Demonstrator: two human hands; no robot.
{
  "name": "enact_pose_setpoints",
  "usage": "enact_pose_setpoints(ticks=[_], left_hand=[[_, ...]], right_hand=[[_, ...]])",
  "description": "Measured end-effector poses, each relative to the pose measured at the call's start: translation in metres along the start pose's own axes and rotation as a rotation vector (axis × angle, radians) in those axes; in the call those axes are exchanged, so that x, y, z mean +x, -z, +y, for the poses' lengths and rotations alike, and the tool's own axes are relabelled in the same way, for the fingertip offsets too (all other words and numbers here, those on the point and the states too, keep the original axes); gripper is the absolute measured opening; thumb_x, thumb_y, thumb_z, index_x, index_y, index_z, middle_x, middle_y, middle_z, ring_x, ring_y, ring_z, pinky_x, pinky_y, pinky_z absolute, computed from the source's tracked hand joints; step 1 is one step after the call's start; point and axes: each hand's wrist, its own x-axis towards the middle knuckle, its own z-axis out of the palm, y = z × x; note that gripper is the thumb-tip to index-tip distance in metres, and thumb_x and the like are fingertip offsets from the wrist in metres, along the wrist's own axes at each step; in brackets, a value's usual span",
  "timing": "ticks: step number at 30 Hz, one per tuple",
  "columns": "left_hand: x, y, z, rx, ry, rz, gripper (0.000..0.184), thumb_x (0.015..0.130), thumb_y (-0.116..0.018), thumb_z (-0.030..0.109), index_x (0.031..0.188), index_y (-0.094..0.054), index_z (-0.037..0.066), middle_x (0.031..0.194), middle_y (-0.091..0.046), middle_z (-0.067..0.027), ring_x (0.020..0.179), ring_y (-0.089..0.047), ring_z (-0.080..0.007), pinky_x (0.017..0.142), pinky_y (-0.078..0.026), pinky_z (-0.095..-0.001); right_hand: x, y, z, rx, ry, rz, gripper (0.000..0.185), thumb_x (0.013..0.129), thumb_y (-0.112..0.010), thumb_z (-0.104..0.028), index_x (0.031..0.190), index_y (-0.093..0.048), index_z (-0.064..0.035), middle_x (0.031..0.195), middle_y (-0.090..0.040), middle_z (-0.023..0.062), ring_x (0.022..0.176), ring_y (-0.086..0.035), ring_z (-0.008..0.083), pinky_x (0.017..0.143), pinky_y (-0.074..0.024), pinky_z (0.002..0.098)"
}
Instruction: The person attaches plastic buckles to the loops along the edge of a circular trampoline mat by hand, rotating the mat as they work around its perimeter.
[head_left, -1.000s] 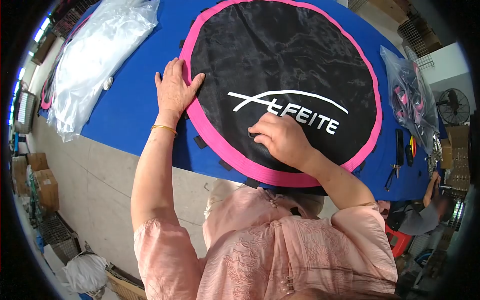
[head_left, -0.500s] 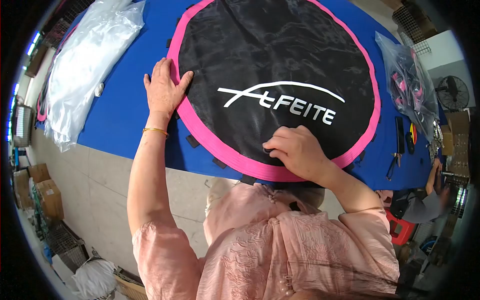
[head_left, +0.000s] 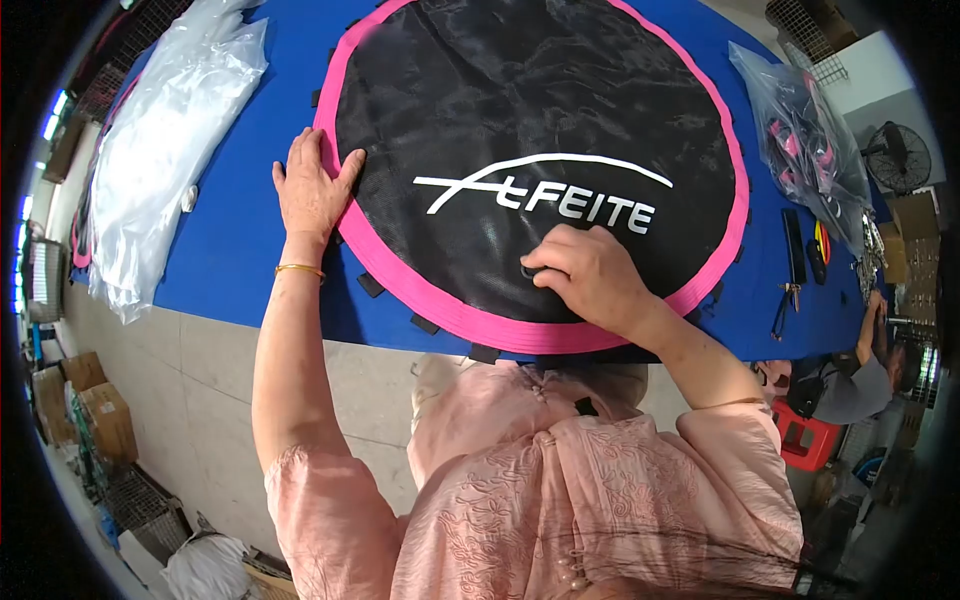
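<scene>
A round black trampoline mat (head_left: 400, 230) with a pink border, white lettering and black tabs round its edge lies flat before me. My left hand (head_left: 312, 188) rests on the pink border at the left, fingers outstretched and thumb reaching toward the black mesh. Below the lettering, my right hand (head_left: 590, 278) is closed in a pinch over the mesh. A small dark piece (head_left: 532, 270) shows between its thumb and forefinger; its kind cannot be made out.
The blue-covered table (head_left: 240, 120) carries clear plastic bags (head_left: 180, 140) at left and a bag with pink and black parts (head_left: 808, 145) at right. Keys (head_left: 785, 312) and dark tools (head_left: 794, 245) lie nearby. A co-worker's arm (head_left: 868, 328) shows beyond a red stool (head_left: 806, 440).
The whole view has shifted slightly, so the mat and table sit a little further left. Both hands keep about the same places on the mat, the right still pinching the dark piece.
</scene>
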Motion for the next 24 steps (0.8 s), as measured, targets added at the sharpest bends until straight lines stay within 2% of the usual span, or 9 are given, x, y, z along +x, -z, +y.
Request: enact_pose_setpoints(ticks=[3,6,8,10,11,14,19,24], left_hand=[[-0.001,-0.001,-0.001,-0.001,-0.004,0.0,0.084,0.094,-0.066,0.067,0.152,-0.053,0.007,0.161,-0.05,-0.0136,0.151,-0.045,-0.0296,0.126,-0.026,-0.061],[-0.001,-0.002,-0.003,-0.005,-0.012,0.01,0.084,0.094,-0.066,0.067,0.151,-0.054,0.007,0.161,-0.05,-0.0138,0.151,-0.045,-0.0298,0.126,-0.026,-0.0611],[-0.001,-0.002,-0.003,-0.011,-0.017,0.014,0.083,0.095,-0.066,0.066,0.151,-0.054,0.007,0.161,-0.05,-0.0139,0.151,-0.045,-0.0298,0.126,-0.026,-0.0611],[-0.001,-0.002,-0.003,-0.014,-0.019,0.021,0.082,0.095,-0.067,0.065,0.151,-0.054,0.006,0.16,-0.051,-0.0142,0.151,-0.046,-0.0302,0.126,-0.027,-0.061],[-0.002,-0.002,-0.006,-0.02,-0.021,0.02,0.082,0.095,-0.067,0.065,0.151,-0.054,0.006,0.16,-0.051,-0.0142,0.151,-0.046,-0.0302,0.126,-0.027,-0.061],[0.0,-0.006,-0.009,-0.036,-0.049,0.04,0.078,0.096,-0.068,0.06,0.15,-0.054,0.005,0.159,-0.052,-0.015,0.149,-0.047,-0.031,0.124,-0.028,-0.061],[-0.001,-0.004,-0.007,-0.011,-0.023,-0.003,0.072,0.101,-0.064,0.055,0.154,-0.051,0.008,0.163,-0.049,-0.0131,0.153,-0.043,-0.0296,0.127,-0.024,-0.0596],[-0.001,-0.006,-0.008,-0.001,-0.033,-0.006,0.068,0.103,-0.061,0.053,0.154,-0.05,0.009,0.164,-0.048,-0.0127,0.155,-0.04,-0.0288,0.128,-0.022,-0.0595]], right_hand=[[0.015,-0.008,0.008,0.064,0.008,0.074,0.014,0.085,-0.08,-0.015,0.099,-0.078,-0.0109,0.097,-0.072,0.0048,0.09,-0.07,0.0283,0.079,-0.0523,0.0419],[0.023,-0.008,0.005,0.082,0.015,0.046,0.014,0.086,-0.079,-0.016,0.098,-0.078,-0.01,0.096,-0.072,0.0056,0.09,-0.071,0.0288,0.079,-0.0526,0.042],[0.015,-0.007,0.001,0.089,0.028,0.005,0.014,0.086,-0.079,-0.015,0.099,-0.078,-0.0118,0.098,-0.072,0.0042,0.09,-0.07,0.0269,0.081,-0.0513,0.0409],[0.002,0.005,-0.013,-0.058,0.057,-0.119,0.016,0.085,-0.079,-0.014,0.101,-0.079,-0.015,0.101,-0.071,0.0023,0.091,-0.069,0.0241,0.083,-0.0495,0.0398],[-0.008,0.006,-0.011,-0.068,-0.003,-0.188,0.018,0.084,-0.08,-0.015,0.103,-0.078,-0.0172,0.103,-0.07,0.0003,0.092,-0.068,0.0221,0.085,-0.0481,0.0392],[-0.032,0.015,-0.007,0.052,-0.048,-0.126,0.019,0.084,-0.081,-0.015,0.102,-0.078,-0.0168,0.102,-0.07,0.0001,0.093,-0.068,0.0227,0.085,-0.048,0.0393],[-0.041,0.008,-0.003,0.055,-0.063,-0.099,0.019,0.085,-0.081,-0.018,0.104,-0.075,-0.0167,0.1,-0.069,-0.0011,0.095,-0.068,0.0193,0.086,-0.0469,0.0383],[-0.058,0.016,0.01,0.03,-0.12,0.0,0.018,0.086,-0.081,-0.018,0.104,-0.075,-0.0161,0.099,-0.069,-0.0013,0.095,-0.069,0.02,0.085,-0.0476,0.0385]])
